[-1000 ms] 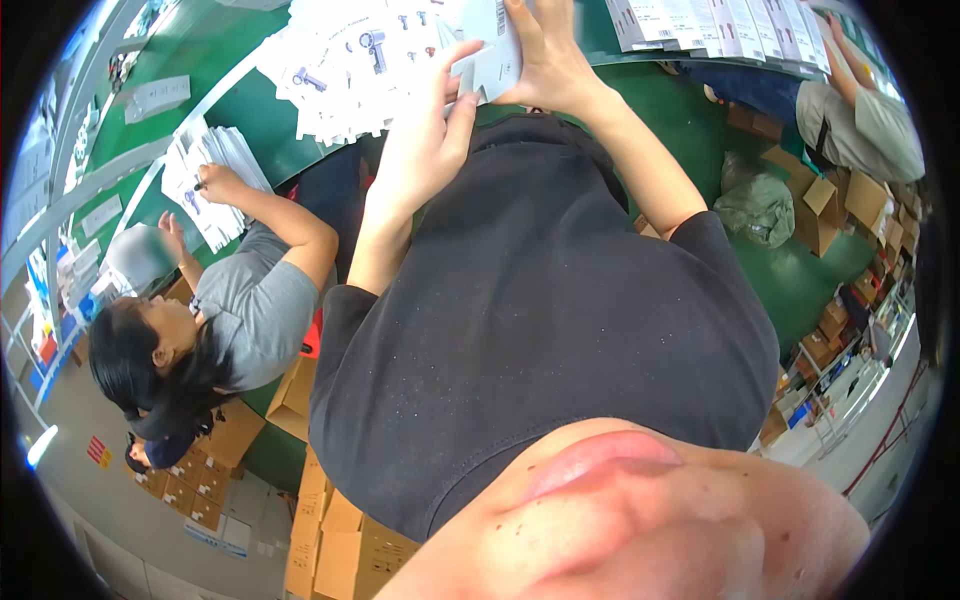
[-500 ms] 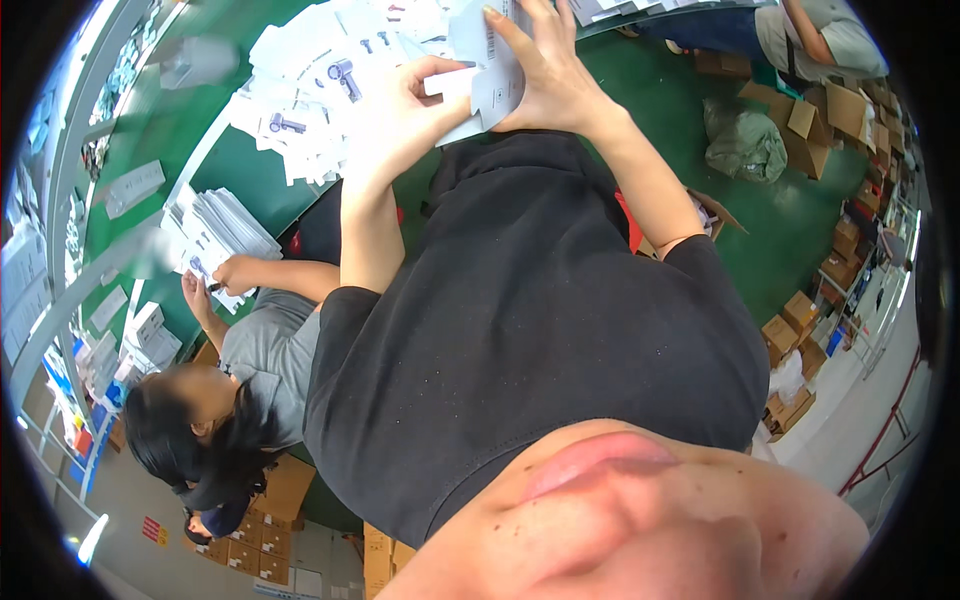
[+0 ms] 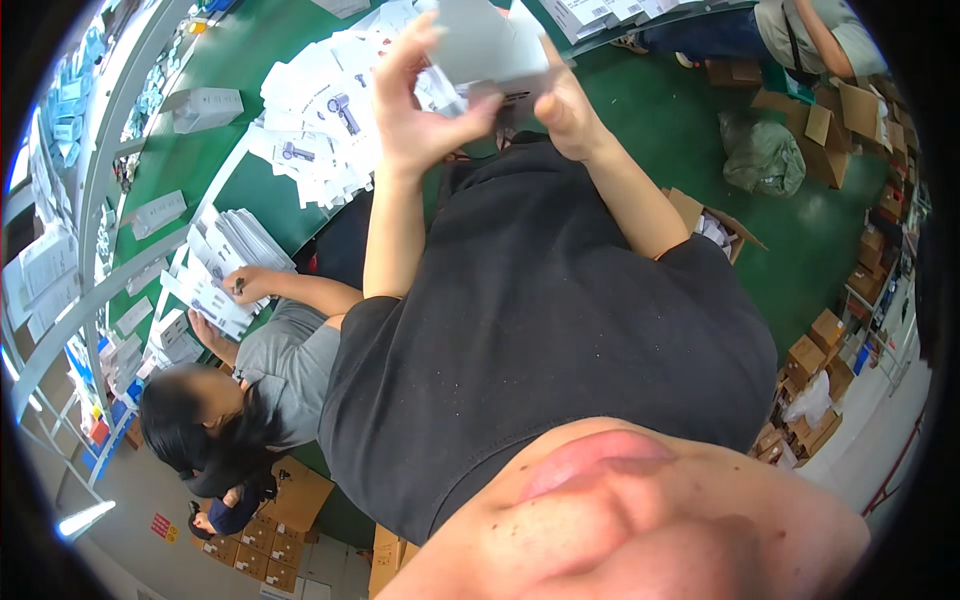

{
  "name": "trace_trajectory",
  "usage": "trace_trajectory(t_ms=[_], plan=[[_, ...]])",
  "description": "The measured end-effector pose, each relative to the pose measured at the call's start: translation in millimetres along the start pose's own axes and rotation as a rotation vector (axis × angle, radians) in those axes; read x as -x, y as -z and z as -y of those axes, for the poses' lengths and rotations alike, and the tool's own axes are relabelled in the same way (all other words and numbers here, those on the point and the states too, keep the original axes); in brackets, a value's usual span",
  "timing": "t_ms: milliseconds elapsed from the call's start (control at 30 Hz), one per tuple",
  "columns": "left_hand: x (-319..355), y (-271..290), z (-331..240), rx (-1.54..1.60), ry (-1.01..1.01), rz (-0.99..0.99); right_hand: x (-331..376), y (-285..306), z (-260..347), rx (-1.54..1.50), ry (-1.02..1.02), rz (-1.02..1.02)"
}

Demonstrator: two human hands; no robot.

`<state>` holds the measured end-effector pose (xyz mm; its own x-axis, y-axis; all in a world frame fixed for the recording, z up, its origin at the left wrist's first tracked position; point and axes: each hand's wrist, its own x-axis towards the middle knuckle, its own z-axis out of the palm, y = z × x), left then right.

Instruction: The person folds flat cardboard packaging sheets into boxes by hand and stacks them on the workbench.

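The left hand (image 3: 415, 110) and right hand (image 3: 562, 105) both gripped a flat grey-and-white cardboard sleeve (image 3: 485, 50) at top centre of the frame. Beyond lay loose printed white cartons (image 3: 320, 130) heaped on the green worktop (image 3: 240, 60), upper left.

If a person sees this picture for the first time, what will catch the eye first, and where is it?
At top centre, the left hand and the right hand hold a flat white carton up between them. Behind it, a heap of white printed cartons covers the green table. At lower left, a co-worker in a grey shirt sorts a stack of similar cartons.
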<state>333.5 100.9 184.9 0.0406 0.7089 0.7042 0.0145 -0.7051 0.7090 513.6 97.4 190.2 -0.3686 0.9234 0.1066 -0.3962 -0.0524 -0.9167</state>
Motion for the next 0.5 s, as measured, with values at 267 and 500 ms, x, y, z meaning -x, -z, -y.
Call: trace_trajectory(t_ms=[267,500], plan=[[-13.3,-73.5,-12.2,0.553,0.596,-0.385,-23.6,31.7,18.8,0.459,0.160,-0.045],[14.4,-99.1,21.1,0.122,0.384,-0.292,-19.2,61.8,5.9,0.366,0.025,0.006]])
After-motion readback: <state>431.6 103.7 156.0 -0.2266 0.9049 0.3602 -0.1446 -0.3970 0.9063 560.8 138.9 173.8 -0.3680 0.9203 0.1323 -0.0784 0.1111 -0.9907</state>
